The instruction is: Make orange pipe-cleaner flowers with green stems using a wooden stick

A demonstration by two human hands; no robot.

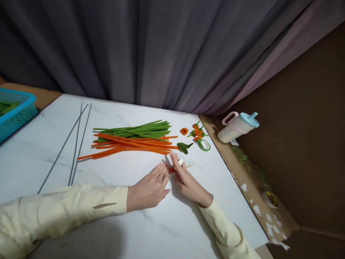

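Observation:
In front of me on the white table, my left hand lies with its fingers together, fingertips at a short orange pipe cleaner. My right hand is closed around a thin wooden stick, whose pale end pokes out to the right. Beside its fingers shows a small white piece I cannot make out. The orange pipe cleaner meets the stick between my hands; the fingers partly hide how. Just beyond lie orange pipe cleaners, green pipe cleaners and a twisted dark green piece.
Orange flower pieces with green stems, a single orange one and a green tape roll lie at the right. Grey wires and a blue basket are left. A tumbler and paper scraps lie beyond the right edge.

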